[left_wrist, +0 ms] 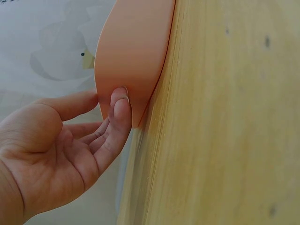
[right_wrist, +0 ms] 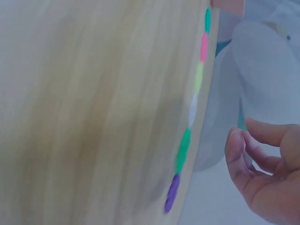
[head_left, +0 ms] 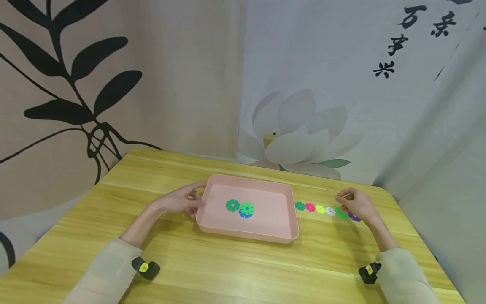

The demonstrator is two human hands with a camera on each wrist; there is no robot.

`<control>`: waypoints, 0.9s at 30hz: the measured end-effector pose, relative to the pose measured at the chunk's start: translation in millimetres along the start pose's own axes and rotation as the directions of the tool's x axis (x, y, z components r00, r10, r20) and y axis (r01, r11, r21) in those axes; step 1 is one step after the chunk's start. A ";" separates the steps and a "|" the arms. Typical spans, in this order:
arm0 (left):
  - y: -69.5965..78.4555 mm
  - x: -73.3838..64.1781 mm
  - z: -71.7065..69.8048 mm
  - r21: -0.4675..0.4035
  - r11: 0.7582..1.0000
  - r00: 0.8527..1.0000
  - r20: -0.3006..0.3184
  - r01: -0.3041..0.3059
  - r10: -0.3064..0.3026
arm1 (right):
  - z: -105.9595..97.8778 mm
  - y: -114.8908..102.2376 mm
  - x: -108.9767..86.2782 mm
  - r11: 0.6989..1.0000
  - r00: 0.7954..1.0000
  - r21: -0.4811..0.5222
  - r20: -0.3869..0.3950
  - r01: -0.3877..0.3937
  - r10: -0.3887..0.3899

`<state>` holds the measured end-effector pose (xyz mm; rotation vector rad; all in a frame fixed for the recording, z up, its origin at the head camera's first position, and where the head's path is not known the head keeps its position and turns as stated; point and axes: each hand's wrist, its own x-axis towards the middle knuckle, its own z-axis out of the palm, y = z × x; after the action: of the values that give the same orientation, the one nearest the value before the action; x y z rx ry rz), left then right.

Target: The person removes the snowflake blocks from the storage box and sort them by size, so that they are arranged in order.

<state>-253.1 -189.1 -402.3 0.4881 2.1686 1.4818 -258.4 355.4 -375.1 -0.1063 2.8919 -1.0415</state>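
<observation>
My left hand (head_left: 178,200) holds the left end of the pink tray (head_left: 262,237). In the left wrist view its thumb meets the rim and curled fingertips touch the outer wall. Inside the tray lie a green snowflake disc (head_left: 233,205) and a lighter green disc (head_left: 247,208) overlapping a blue disc (head_left: 246,215). My right hand (head_left: 358,204) hovers over the right end of a row of discs, fingers loosely bent, with nothing showing between them. Below it are a bright green disc (right_wrist: 183,151) and purple discs (right_wrist: 172,193).
Right of the tray the row continues with a dark green disc (head_left: 300,206), a pink disc (head_left: 310,207), a yellow disc (head_left: 320,209) and a white disc (head_left: 330,211). The wooden table (head_left: 228,270) backs onto a printed curtain (head_left: 190,84).
</observation>
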 end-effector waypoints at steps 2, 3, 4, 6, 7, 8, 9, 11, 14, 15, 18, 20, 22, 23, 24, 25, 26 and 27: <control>0.0 0.1 0.1 0.000 1.000 1.000 0.000 0.001 -0.001 | 4.2 -9.8 1.4 0.999 0.999 0.007 -0.005 0.036 -0.036; 0.2 0.1 0.1 0.000 1.000 1.000 0.000 0.003 -0.003 | 6.5 -14.7 2.0 0.999 0.999 0.011 -0.007 0.053 -0.053; 0.4 0.1 0.1 -0.001 1.000 1.000 -0.001 0.004 -0.004 | 8.4 -19.5 2.8 0.998 0.998 0.015 -0.008 0.069 -0.069; 0.9 -0.2 0.1 -0.001 1.000 1.000 -0.004 0.009 -0.009 | 12.7 -29.2 4.3 0.995 0.995 0.037 -0.008 0.095 -0.095; 1.0 -0.2 0.1 -0.001 1.000 1.000 -0.004 0.010 -0.010 | 15.0 -33.8 5.1 0.993 0.994 0.053 -0.006 0.106 -0.105; 1.0 -0.2 0.1 -0.002 1.000 1.000 -0.004 0.011 -0.011 | 17.6 -38.4 5.9 0.991 0.994 0.067 -0.003 0.112 -0.112; 1.0 -0.2 0.1 -0.003 1.000 1.000 -0.004 0.012 -0.012 | 20.2 -43.2 6.5 0.989 0.993 0.080 -0.001 0.121 -0.122; 1.0 -0.4 0.0 -0.003 1.000 1.000 -0.004 0.013 -0.013 | 26.2 -52.5 8.0 0.984 0.989 0.110 0.007 0.143 -0.145; 1.2 -0.7 -0.1 -0.005 1.000 1.000 -0.003 0.011 -0.011 | 37.0 -66.9 9.6 0.975 0.983 0.135 0.022 0.178 -0.183; 1.3 -1.0 -0.1 -0.006 1.000 1.000 -0.002 0.010 -0.010 | 41.1 -71.7 10.3 0.971 0.980 0.140 0.029 0.192 -0.198; 1.3 -1.1 -0.2 -0.011 1.000 1.000 0.003 0.006 -0.006 | 54.7 -86.2 11.4 0.964 0.972 0.157 0.058 0.216 -0.228; 1.1 -0.9 -0.3 -0.015 1.000 1.000 0.005 0.004 -0.003 | 64.6 -95.5 11.9 0.958 0.965 0.172 0.084 0.231 -0.248; 0.9 -0.7 -0.4 -0.017 1.000 1.000 0.007 0.001 -0.001 | 74.4 -104.5 11.9 0.955 0.961 0.181 0.105 0.233 -0.255; 0.8 -0.6 -0.5 -0.018 1.000 1.000 0.008 0.000 0.000 | 79.5 -108.9 11.9 0.955 0.961 0.185 0.113 0.231 -0.254; 0.8 -0.5 -0.5 -0.018 1.000 1.000 0.009 -0.001 0.001 | 84.4 -112.9 12.1 0.956 0.960 0.185 0.122 0.228 -0.253; 1.0 -0.6 -0.4 -0.018 1.000 1.000 0.009 -0.001 0.001 | 89.3 -116.7 12.3 0.957 0.960 0.186 0.130 0.223 -0.249; 1.2 -0.7 -0.3 -0.018 1.000 1.000 0.010 0.000 0.000 | 94.2 -120.3 12.6 0.958 0.960 0.189 0.138 0.217 -0.245; 1.2 -0.7 -0.2 -0.018 1.000 1.000 0.010 0.000 0.000 | 99.1 -123.6 13.3 0.958 0.960 0.192 0.145 0.211 -0.240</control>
<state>-252.6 -189.2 -401.0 0.4882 2.1455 1.4941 -257.9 196.4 -372.9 -0.5001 2.6699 -1.2513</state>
